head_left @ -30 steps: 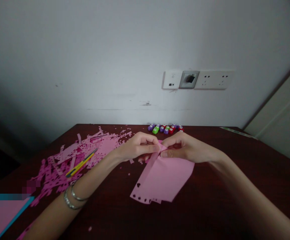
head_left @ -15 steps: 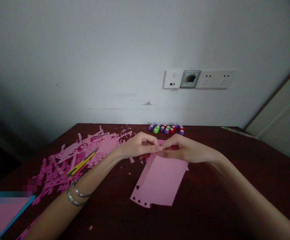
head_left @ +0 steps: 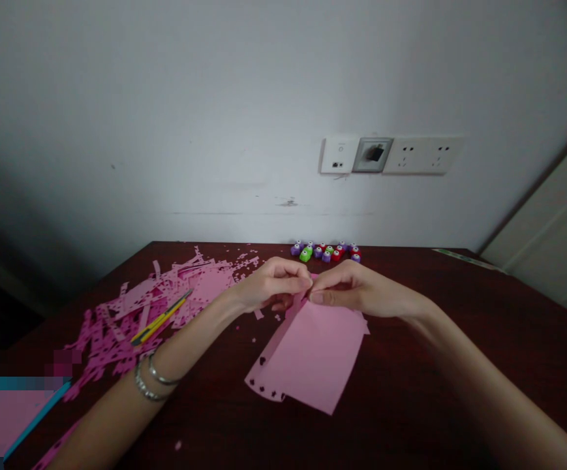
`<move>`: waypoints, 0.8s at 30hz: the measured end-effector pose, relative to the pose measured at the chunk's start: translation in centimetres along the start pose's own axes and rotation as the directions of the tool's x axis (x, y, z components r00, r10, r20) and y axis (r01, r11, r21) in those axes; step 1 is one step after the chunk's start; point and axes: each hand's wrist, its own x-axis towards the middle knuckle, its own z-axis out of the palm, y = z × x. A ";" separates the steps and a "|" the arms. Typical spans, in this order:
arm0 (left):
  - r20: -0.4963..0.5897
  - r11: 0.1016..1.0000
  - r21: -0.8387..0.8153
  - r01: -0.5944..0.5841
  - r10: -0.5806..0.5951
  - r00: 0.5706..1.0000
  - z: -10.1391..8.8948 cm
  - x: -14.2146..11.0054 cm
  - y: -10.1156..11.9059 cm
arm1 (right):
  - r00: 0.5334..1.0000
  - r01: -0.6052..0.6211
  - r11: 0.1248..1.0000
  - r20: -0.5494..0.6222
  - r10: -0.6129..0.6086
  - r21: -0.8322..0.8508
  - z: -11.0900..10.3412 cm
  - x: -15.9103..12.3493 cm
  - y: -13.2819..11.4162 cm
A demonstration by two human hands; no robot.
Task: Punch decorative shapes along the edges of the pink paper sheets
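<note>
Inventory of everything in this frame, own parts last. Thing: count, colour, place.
Held paper: at least one sheet, pink, centre
Paper scraps: many, pinks, table's left
Cutter: one, yellow and dark, on scraps
Small pieces: about a dozen, purple/green/red, far edge
Strip: one, pale, far right
Corner sheets: count unclear, pink and blue, near left
Table: one, dark red-brown, below
Wall plates: row, white/grey, wall
Panel: one, pale, right
Bangles: two, silver, left forearm
Left hand, right hand: bare, grip on paper

A pale pink sheet of paper [head_left: 322,356] slants over the bench [head_left: 391,418], its far end pinched between left hand [head_left: 271,287] and right hand [head_left: 368,290]. A shaded strip runs down its left side; small cut-outs, one heart-like, line the near-left corner.
</note>
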 end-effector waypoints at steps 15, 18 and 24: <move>-0.151 0.950 0.309 0.047 0.000 0.989 -0.6 0.2 0.0 | 0.956 -0.255 0.966 -0.137 0.259 0.048 -0.8 -0.2 2.5; -0.163 0.939 0.339 0.060 -0.004 0.987 -0.6 0.1 0.5 | 0.956 -0.264 0.963 -0.119 0.268 0.051 -1.0 -0.3 2.6; -0.218 0.925 0.377 0.042 0.044 0.975 -0.8 0.1 1.0 | 0.955 -0.293 0.956 -0.058 0.292 0.007 -1.1 -0.3 2.7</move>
